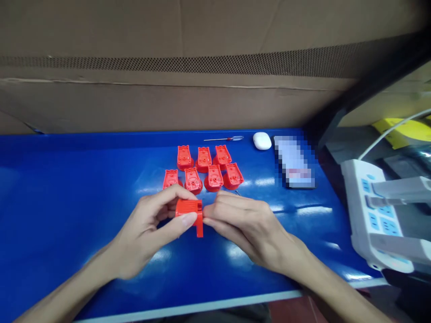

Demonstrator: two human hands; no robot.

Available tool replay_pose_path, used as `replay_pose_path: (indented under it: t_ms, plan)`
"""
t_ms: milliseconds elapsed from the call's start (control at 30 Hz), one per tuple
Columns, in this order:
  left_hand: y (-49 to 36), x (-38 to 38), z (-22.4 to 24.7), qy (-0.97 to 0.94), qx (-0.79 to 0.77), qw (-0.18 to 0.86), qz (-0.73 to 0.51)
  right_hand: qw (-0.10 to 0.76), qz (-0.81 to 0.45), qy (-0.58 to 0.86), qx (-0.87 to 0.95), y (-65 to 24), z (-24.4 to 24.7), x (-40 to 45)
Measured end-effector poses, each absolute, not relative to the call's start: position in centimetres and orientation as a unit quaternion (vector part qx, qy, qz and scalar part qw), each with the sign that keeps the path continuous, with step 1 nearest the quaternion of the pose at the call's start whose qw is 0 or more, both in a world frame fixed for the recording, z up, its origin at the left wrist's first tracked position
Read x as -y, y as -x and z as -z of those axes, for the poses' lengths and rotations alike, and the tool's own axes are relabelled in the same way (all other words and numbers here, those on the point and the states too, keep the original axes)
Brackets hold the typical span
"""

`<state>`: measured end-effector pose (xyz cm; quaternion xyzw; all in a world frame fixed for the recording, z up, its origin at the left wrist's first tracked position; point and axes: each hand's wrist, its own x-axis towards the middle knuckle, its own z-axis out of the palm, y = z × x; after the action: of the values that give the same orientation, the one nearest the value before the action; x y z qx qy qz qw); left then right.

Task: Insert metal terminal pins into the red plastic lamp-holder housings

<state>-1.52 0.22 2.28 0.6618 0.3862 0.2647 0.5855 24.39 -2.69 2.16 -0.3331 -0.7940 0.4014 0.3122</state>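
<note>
An orange-red plastic part (pixel 188 207) is held between the thumb and fingers of my left hand (pixel 148 229), above the blue table. My right hand (pixel 251 224) is closed in a pinch against the part's right side; whatever its fingertips hold is hidden. Beyond my hands, several similar red parts stand in two rows, among them one at the back left (pixel 184 158) and one at the front right (pixel 233 176). A small metallic item (pixel 238 193) lies just past my right hand, too small to make out.
A screwdriver (pixel 224 139), a white rounded case (pixel 261 141) and a blurred-out phone-like device (pixel 294 161) lie at the back of the blue table (pixel 84 179). A white power strip (pixel 373 215) with plugs is at the right edge. Cardboard (pixel 151 107) stands behind.
</note>
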Motion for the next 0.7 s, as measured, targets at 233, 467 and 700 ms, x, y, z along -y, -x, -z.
replay_pose_path:
  t_ms: [233, 467, 700]
  plan:
    - [1.7, -0.1, -1.5, -0.388, -0.382, 0.832, -0.109, 0.294, -0.323, 0.308, 0.845, -24.1, -1.6, 2.8]
    - [1.6, -0.4, -1.6, -0.362, -0.376, 0.847, -0.102, 0.308, -0.191, 0.320, 0.875, -23.6, -0.7, 2.6]
    - [0.9, -0.6, -2.9, -0.594, -0.361, 0.657, -0.291, 0.351, -0.313, 0.350, 0.810, -23.4, -1.6, 2.6]
